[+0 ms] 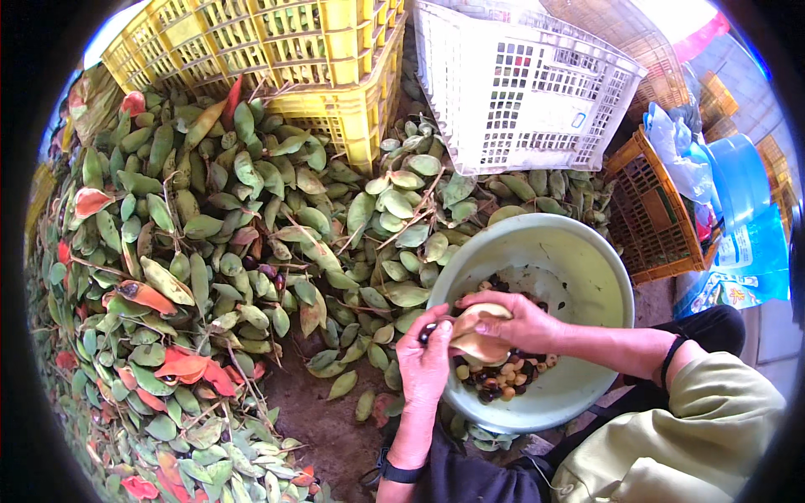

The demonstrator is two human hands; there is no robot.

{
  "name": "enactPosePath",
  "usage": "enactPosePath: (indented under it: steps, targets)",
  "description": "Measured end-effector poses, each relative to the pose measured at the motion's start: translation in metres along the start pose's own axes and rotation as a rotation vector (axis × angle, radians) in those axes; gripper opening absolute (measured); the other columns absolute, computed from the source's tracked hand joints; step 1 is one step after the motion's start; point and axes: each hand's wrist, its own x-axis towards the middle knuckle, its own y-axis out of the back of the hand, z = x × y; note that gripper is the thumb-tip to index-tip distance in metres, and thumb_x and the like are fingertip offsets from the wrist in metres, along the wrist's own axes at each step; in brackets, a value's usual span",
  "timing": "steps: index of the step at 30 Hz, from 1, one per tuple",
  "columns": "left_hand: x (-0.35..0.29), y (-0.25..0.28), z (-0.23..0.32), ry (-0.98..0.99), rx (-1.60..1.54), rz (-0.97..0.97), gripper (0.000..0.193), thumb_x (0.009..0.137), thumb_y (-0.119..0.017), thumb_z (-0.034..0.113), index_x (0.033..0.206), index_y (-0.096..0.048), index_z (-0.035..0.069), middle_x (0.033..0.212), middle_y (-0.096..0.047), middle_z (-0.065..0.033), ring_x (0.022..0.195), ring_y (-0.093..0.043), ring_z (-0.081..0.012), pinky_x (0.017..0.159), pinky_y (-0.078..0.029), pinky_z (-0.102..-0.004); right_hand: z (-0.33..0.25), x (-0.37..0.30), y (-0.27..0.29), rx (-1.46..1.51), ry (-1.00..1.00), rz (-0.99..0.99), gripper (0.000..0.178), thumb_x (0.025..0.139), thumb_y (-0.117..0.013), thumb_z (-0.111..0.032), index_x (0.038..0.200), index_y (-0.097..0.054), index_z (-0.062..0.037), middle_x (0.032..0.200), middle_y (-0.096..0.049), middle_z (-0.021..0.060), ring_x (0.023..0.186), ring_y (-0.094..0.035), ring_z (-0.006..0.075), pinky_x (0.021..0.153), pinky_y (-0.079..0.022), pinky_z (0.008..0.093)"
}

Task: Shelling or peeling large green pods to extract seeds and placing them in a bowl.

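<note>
Over the pale green basin (605,277), both my hands work close together. My right hand (532,325) is closed round an opened seed pod (480,342), its pale inside showing. At the left end of the pod, my left hand (422,367) is closed with a shiny dark seed (426,334) at its fingers. Whether those fingers also grip the pod is hard to see. Below the hands, a pile of dark and tan seeds (503,384) lies in the basin, partly hidden by my right hand and the pod.
A large heap of green pods (201,226), with some red split ones (197,369), covers the floor at left. Yellow crates (335,59) and a white crate (528,109) stand behind it. At right are an orange-brown crate (658,210) and a blue container (738,180).
</note>
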Motion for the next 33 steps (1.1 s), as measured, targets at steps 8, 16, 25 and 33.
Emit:
enactPosePath:
  steps: [8, 16, 25, 33]
  targets:
    - [0.000, 0.053, -0.005, -0.103, 0.189, 0.307, 0.037, 0.076, -0.042, -0.008, 0.110, -0.051, 0.002, 0.097, -0.058, -0.0119, 0.066, -0.060, -0.0144, 0.054, -0.049, -0.0239, -0.158, 0.028, 0.117, -0.074, 0.342, 0.520, 0.025, 0.093, -0.050, -0.014, 0.114, -0.057, -0.0029, 0.087, -0.061, 0.0077, 0.071, -0.059, 0.0156, 0.063, -0.052, 0.0297]
    - [0.009, 0.068, -0.044, -0.085, 0.416, 0.193, 0.055, 0.076, -0.061, -0.004, 0.129, -0.047, 0.001, 0.122, -0.049, -0.0140, 0.096, -0.058, -0.0211, 0.077, -0.054, -0.0311, -0.309, 0.106, 0.280, -1.211, 0.962, 0.946, 0.030, 0.088, -0.052, -0.012, 0.116, -0.059, -0.0036, 0.103, -0.062, 0.0138, 0.100, -0.058, 0.0259, 0.088, -0.045, 0.0354]
    - [0.015, 0.177, -0.043, -0.395, 0.369, 0.867, 0.030, 0.085, -0.061, -0.001, 0.114, -0.053, -0.002, 0.093, -0.059, -0.0063, 0.078, -0.056, -0.0129, 0.068, -0.048, -0.0247, -0.257, 0.164, 0.409, -1.442, 0.382, 0.890, 0.030, 0.090, -0.055, -0.028, 0.106, -0.065, -0.0051, 0.097, -0.067, 0.0090, 0.088, -0.063, 0.0173, 0.075, -0.050, 0.0309]
    - [0.094, 0.146, 0.017, -0.033, 0.433, 0.399, 0.021, 0.091, -0.062, 0.023, 0.091, -0.059, 0.002, 0.067, -0.057, -0.0023, 0.050, -0.052, -0.0081, 0.046, -0.043, -0.0220, -0.206, 0.130, 0.326, -1.537, 1.242, 0.886, 0.032, 0.094, -0.056, -0.032, 0.116, -0.064, -0.0108, 0.100, -0.068, 0.0002, 0.084, -0.061, 0.0095, 0.075, -0.050, 0.0268]
